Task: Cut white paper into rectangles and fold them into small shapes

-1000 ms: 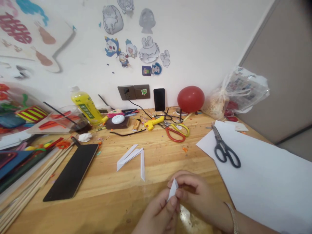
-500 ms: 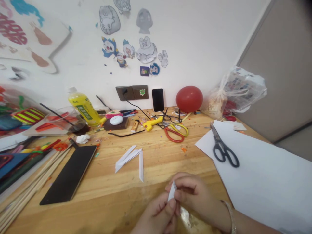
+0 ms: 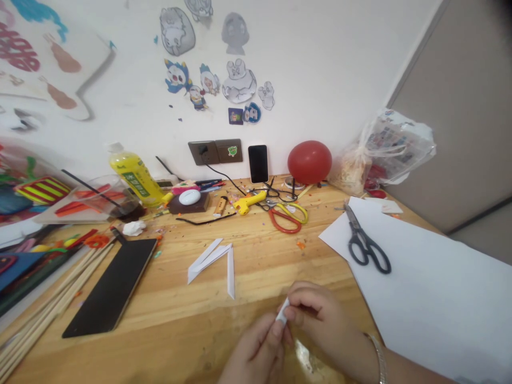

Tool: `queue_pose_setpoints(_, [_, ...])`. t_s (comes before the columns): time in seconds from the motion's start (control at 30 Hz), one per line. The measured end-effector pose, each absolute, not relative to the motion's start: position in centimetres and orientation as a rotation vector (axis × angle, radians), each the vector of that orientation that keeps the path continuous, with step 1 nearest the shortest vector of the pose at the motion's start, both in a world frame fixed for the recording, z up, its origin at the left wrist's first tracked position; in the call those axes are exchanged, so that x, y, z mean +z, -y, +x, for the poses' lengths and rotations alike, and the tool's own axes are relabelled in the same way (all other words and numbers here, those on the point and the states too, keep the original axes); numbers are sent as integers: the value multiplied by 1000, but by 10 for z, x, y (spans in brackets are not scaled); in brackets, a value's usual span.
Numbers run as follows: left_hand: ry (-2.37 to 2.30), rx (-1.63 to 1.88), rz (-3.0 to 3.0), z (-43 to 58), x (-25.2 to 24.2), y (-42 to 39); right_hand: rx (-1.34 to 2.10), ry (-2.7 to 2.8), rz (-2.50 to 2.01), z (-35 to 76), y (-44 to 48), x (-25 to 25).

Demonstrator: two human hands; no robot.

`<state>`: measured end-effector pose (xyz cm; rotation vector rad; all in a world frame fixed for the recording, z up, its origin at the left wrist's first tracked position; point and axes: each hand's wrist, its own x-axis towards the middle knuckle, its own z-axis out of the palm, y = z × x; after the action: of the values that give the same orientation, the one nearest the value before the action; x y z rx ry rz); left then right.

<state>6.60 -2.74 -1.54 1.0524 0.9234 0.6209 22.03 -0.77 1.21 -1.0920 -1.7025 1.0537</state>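
Note:
A small folded piece of white paper is pinched between both hands near the front of the desk. My left hand grips its lower end with thumb and fingers. From the right, my right hand pinches the upper part, its fingers curled over the paper. Part of the paper is hidden by the fingers. Farther forward on the wood lie folded white paper strips, bent into angled shapes. A sheet of white paper lies to the right, with black-handled scissors on it.
A black board and wooden sticks lie at left. Behind are a yellow bottle, a plastic cup with dark liquid, a yellow glue gun, red-and-yellow-handled scissors, a phone and a red balloon.
The folded paper has turned in the fingers and now shows a narrower face. Both hands have shifted only slightly and still hold it.

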Motion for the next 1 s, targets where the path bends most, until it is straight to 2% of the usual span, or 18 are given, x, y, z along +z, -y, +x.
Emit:
queue_pose_setpoints(0.23, [-714,452,847,54,14,21,1356,1708,-919,230,3,19])
queue_pose_setpoints(0.4, [-568,401,831,50,16,23,1558,1576,-820,229,4,20])
queue_pose_setpoints(0.73, [-623,422,913,53,12,22,1447,1599,-861,227,11,16])
queue_pose_setpoints(1.0, [-1028,596,1269,58,2,25,1195,1715,-1010,222,7,17])
